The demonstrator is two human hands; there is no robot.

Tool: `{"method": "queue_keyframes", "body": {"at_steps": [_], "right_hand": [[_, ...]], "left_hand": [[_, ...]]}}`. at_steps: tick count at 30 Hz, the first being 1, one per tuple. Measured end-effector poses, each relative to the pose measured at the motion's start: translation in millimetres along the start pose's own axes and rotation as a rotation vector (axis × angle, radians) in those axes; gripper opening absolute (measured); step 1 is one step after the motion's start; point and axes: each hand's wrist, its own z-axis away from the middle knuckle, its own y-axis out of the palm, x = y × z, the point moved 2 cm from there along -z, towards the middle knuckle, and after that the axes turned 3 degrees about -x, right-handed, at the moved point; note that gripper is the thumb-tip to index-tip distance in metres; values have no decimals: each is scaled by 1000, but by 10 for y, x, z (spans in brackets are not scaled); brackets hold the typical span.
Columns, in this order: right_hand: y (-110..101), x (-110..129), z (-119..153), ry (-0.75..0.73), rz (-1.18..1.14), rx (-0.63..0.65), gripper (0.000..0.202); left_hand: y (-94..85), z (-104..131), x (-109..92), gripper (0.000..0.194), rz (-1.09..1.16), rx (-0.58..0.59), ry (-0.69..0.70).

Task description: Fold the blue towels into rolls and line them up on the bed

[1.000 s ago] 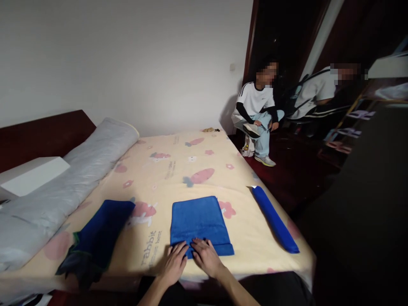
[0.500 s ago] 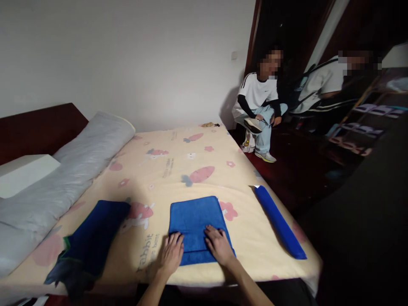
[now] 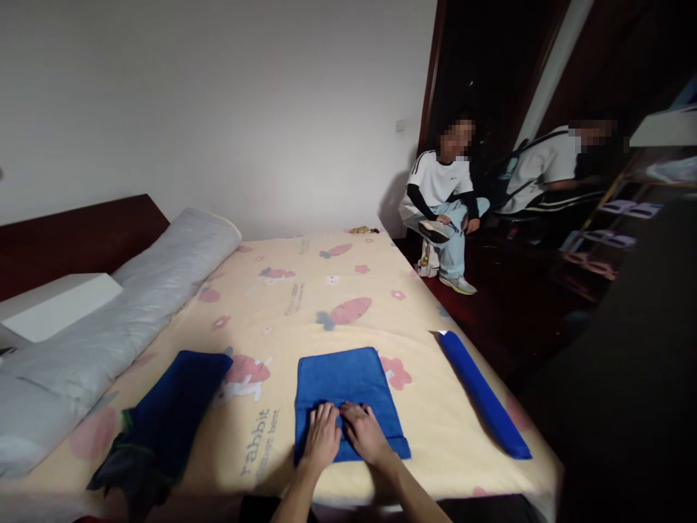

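A blue cloth (image 3: 337,370) lies flat on the bed, with a narrow fold along its near edge. My left hand (image 3: 324,434) rests palm down on the cloth's near left part, fingers stretched forward. Right beside it, my right hand (image 3: 364,430) lies on the cloth too, its fingers spread out and close to the left hand's. Farther right, a long blue roll (image 3: 484,396), folded or rolled up, sits near the bed's right edge. To the left is a dark blue cloth (image 3: 174,414) with green edging, its near end crumpled and hanging over the bed's front edge.
The bed (image 3: 288,312) has a cream sheet with a carrot and rabbit print. A grey bolster (image 3: 179,269) and a white box (image 3: 59,305) lie at the left. A seated person (image 3: 443,189) and another person (image 3: 544,171) are beyond the right edge, near a shoe rack (image 3: 610,236).
Both hands have moved inward over the blue cloth and are now side by side. The view has tilted slightly, shifting the scene down.
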Motion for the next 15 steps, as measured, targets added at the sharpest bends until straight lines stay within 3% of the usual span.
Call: {"method": "queue_keyframes", "body": {"at_steps": [6,8,11,15], "right_hand": [[-310,-793,86,269,214,-214,46],[-401,-940,171,317,236,-260,47],[-443,-900,274,305,248,-290,47],[-293,-455,387,131,218,-246,44]], "left_hand": [[-171,22,565,43,-109,-156,-257],[-226,96,689,41,-133,-196,-299],[-239,189,711,40,-144,-248,-311],[-87,261,473,42,-98,-317,-224]]}}
